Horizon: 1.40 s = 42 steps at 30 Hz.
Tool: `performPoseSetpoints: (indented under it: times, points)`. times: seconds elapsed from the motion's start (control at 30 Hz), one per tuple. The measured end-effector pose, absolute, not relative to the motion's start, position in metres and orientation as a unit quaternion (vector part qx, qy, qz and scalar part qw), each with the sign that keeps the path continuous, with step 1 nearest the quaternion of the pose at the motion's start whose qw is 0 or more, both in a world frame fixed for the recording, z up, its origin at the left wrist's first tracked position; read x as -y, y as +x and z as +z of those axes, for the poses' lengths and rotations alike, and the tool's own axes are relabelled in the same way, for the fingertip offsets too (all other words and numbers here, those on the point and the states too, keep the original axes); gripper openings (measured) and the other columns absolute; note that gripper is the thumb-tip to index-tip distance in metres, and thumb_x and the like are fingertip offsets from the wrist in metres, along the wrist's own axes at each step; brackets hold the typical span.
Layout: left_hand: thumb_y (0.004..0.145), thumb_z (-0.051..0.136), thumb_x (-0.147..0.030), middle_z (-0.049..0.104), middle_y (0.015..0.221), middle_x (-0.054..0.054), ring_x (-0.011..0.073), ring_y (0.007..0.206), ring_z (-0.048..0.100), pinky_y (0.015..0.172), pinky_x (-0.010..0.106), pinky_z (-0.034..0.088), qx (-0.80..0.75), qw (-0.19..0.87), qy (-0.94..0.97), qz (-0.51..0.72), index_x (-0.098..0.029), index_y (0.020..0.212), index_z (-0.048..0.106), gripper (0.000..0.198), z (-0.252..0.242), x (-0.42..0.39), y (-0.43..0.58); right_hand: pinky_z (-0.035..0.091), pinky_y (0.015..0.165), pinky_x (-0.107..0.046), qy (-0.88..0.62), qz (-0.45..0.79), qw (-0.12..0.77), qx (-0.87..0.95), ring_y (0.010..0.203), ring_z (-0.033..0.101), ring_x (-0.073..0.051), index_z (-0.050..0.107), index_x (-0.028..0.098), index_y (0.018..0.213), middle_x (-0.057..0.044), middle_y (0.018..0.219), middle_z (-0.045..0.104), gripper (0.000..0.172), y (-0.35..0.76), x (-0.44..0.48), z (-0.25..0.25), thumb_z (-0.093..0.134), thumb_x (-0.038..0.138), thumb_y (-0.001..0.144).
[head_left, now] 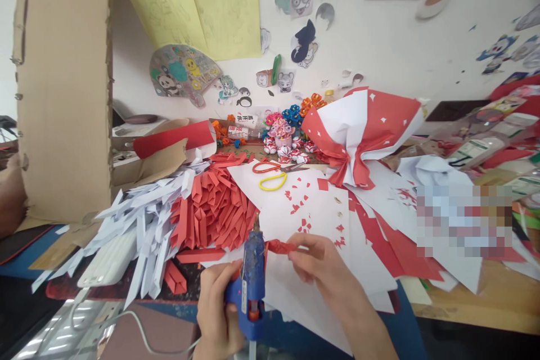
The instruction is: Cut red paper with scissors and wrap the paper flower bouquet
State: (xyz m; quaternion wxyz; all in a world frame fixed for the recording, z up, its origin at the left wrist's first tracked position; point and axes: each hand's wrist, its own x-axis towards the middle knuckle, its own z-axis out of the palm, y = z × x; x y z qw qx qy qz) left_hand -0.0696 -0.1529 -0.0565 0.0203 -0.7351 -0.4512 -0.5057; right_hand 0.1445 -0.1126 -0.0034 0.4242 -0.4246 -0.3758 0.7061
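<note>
My left hand (219, 306) is wrapped round the grip of a blue glue gun (253, 270), whose nozzle points away from me; a clear glue stick sticks out of its rear. To its right, my right hand (318, 261) pinches a small folded red paper piece (279, 246) close beside the gun's barrel. Whether the paper touches the gun, I cannot tell. Just beyond lies a heap of folded red paper strips (219, 208), with white folded strips (147, 214) to its left. White paper sheets (304, 281) lie under my right hand, with small red scraps on them.
Scissors (272, 181) with red and yellow handles lie on the sheets. A red and white paper bouquet (358, 135) stands at the back right, near small paper flowers (291, 118). A cardboard panel (65, 95) rises at left. A white power strip (107, 259) lies among the white strips.
</note>
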Motion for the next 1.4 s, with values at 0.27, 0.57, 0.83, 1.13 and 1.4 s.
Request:
performPoseSetpoints:
  times: [0.27,0.57,0.83,1.13,1.4]
  points:
    - [0.097,0.034,-0.026,0.059,0.104,0.013,0.0231,0.092,0.057,0.077,0.037,0.045,0.45,0.055,-0.737,-0.501,-0.012,0.127,0.053,0.038,-0.059,0.157,-0.066,0.017,0.045,-0.022,-0.356,0.791,0.407,0.286,0.044,0.031,-0.004,0.057,0.017,0.068,0.008,0.049,0.042,0.033,0.119,0.14,-0.006,0.082,0.038,0.063]
    - [0.098,0.034,-0.029,0.059,0.103,0.013,0.0233,0.092,0.056,0.076,0.036,0.045,0.464,0.038,-0.722,-0.512,-0.014,0.127,0.054,0.038,-0.062,0.161,-0.07,0.034,0.054,-0.023,-0.453,0.593,0.471,0.472,0.058,0.04,-0.007,0.068,0.019,0.077,0.0,0.081,0.057,0.022,0.129,0.138,-0.004,0.075,0.039,0.075]
    - [0.099,0.032,-0.028,0.058,0.102,0.012,0.0219,0.092,0.055,0.077,0.035,0.044,0.463,0.045,-0.725,-0.508,-0.012,0.126,0.053,0.037,-0.059,0.158,-0.069,0.037,0.051,-0.023,-0.474,0.455,0.487,0.576,0.056,0.043,-0.008,0.069,0.021,0.078,-0.002,0.083,0.061,0.012,0.13,0.142,0.007,0.068,0.031,0.083]
    - [0.099,0.032,-0.032,0.058,0.104,0.012,0.0225,0.093,0.055,0.077,0.036,0.044,0.483,0.014,-0.709,-0.514,-0.014,0.125,0.054,0.038,-0.066,0.156,-0.069,0.039,0.049,-0.021,-0.455,0.37,0.54,0.604,0.053,0.043,-0.007,0.066,0.019,0.073,-0.001,0.078,0.061,0.01,0.122,0.137,0.0,0.067,0.021,0.083]
    - [0.098,0.033,-0.026,0.058,0.103,0.013,0.022,0.093,0.055,0.077,0.035,0.044,0.469,0.056,-0.731,-0.492,-0.011,0.125,0.053,0.036,-0.058,0.149,-0.067,0.042,0.048,-0.021,-0.471,0.164,0.57,0.653,0.056,0.051,-0.008,0.07,0.019,0.099,-0.003,0.083,0.065,0.018,0.124,0.136,-0.003,0.063,0.01,0.085]
